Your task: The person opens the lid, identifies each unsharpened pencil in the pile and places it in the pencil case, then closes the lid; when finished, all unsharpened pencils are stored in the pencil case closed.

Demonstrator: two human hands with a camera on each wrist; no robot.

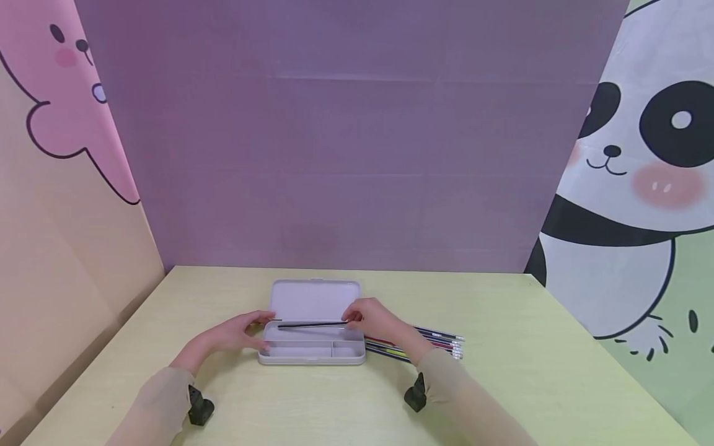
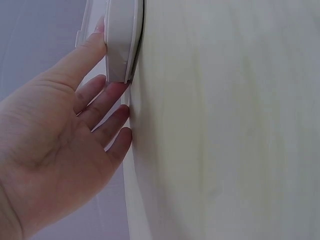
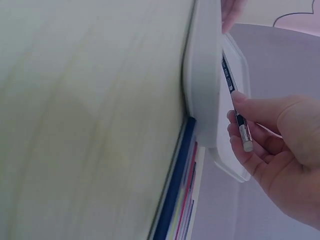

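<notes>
A pale lilac pencil case (image 1: 312, 360) lies on the table with its lid (image 1: 315, 298) raised at the back. Its tray has a long rear compartment and a front strip split by a divider. My left hand (image 1: 238, 332) holds the case's left end, thumb at the front corner and fingers towards the back. Between thumb and fingers my right hand (image 1: 376, 319) pinches a dark pencil (image 3: 229, 77) near its white eraser end. That pencil stretches leftward over the rear compartment. Whether it touches the tray floor, I cannot tell.
Several striped pencils (image 3: 175, 185) in dark blue, red and yellow lie on the table right of the case, partly under my right forearm. Their eraser ends point right. A purple backdrop (image 1: 346, 155) rises behind the pale wooden table (image 1: 295, 409).
</notes>
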